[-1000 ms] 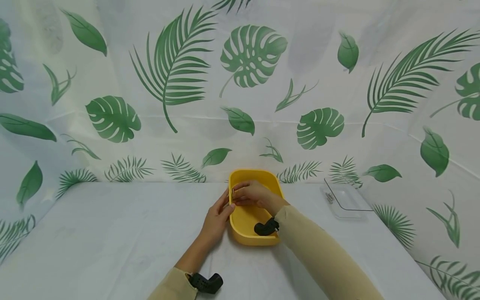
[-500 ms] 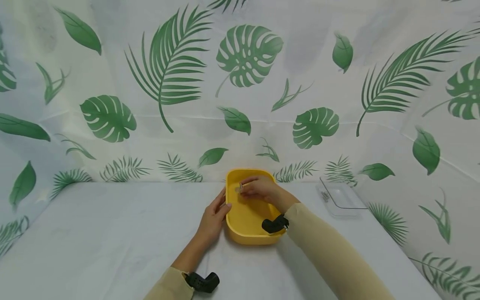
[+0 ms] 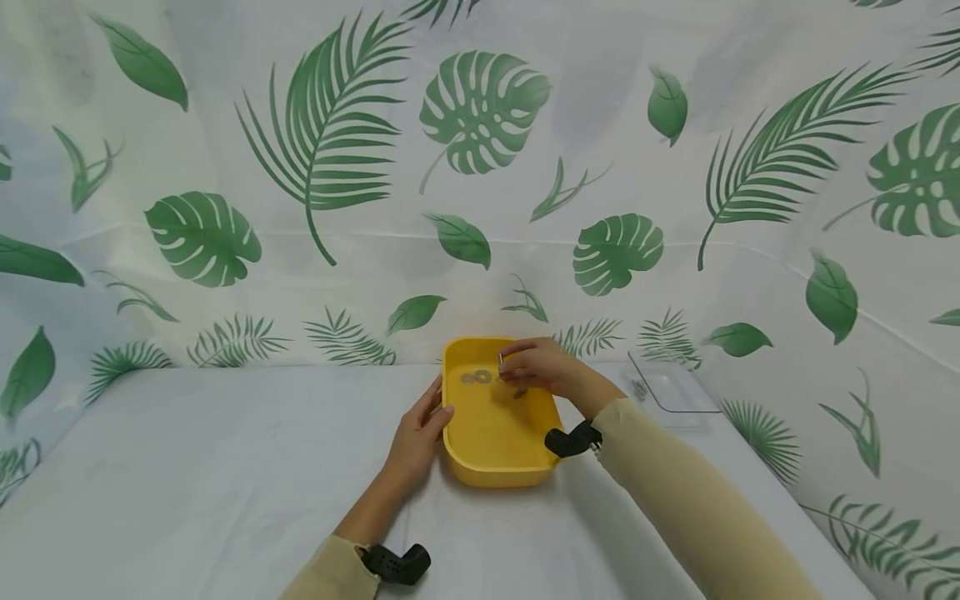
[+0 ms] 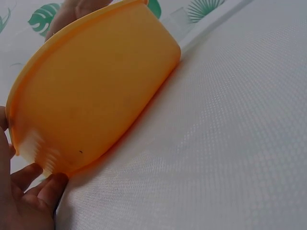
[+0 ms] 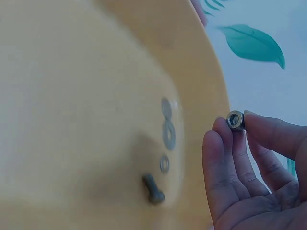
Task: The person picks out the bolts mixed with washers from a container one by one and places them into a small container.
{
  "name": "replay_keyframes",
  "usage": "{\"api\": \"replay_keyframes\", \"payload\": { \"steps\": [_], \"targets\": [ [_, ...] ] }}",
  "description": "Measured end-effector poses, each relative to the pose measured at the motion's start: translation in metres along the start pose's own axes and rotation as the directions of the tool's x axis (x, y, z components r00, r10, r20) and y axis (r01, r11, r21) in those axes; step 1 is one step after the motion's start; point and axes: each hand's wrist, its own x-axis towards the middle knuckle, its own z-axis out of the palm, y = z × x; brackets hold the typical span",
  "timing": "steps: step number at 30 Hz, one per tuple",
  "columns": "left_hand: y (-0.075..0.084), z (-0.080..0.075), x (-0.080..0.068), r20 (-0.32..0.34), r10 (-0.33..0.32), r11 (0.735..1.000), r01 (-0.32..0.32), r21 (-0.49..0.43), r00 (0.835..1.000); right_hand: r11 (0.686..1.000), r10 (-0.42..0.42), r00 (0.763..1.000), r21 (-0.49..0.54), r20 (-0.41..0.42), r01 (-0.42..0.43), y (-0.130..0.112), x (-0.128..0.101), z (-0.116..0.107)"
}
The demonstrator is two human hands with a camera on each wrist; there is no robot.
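Observation:
My right hand (image 3: pixel 546 367) is above the right part of a yellow plastic bin (image 3: pixel 491 477). It pinches a metal socket-head screw (image 5: pixel 235 120) between thumb and fingertips, hex recess facing the wrist camera. Below it, on the bin floor, lie a dark bolt (image 5: pixel 153 189), a small washer (image 5: pixel 164 164), a larger ring-shaped washer (image 5: pixel 169 135) and a pale disc (image 5: pixel 166 109), roughly in a row. At the bin's left side my left hand (image 3: pixel 415 433) holds the wall. Its thumb is at the rim, and in the left wrist view its fingertips (image 4: pixel 53 188) touch the lower outside edge.
A clear plastic box (image 3: pixel 675 392) stands at the right of the white-covered table (image 3: pixel 225 475), with small metal pieces (image 3: pixel 639 389) at its left end. A leaf-printed backdrop (image 3: pixel 360 283) rises directly behind the bin.
My right hand has moved right across the bin with the screw pinched in it, uncovering washers along the far end. The left hand stays at the bin's left wall. The view has shifted slightly.

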Motion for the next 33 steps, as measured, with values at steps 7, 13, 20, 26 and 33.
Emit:
{"api": "replay_keyframes", "payload": {
  "steps": [7,13,20,26,33],
  "targets": [
    [0.0,-0.002,-0.001,0.0,-0.013,1.0,0.013,-0.008,1.0,0.998,0.016,1.0,-0.054,-0.015,-0.017,-0.001,-0.009,-0.027],
    [0.001,-0.004,-0.002,-0.002,-0.016,1.0,0.016,-0.005,1.0,0.999,-0.001,1.0,-0.035,-0.014,0.0,0.007,-0.011,-0.054],
    [0.0,-0.006,-0.002,0.0,-0.012,1.0,0.012,-0.001,1.0,0.999,0.03,0.998,-0.037,-0.049,-0.032,0.022,-0.015,-0.089],
    [0.0,-0.005,-0.001,0.003,-0.014,1.0,0.014,-0.007,1.0,0.998,0.047,0.995,-0.039,-0.082,-0.051,0.034,-0.019,-0.125],
    [0.001,-0.001,-0.001,0.011,-0.023,1.0,0.024,-0.019,1.0,0.994,0.059,0.993,-0.081,-0.102,-0.067,0.05,-0.027,-0.161]
  ]
}}
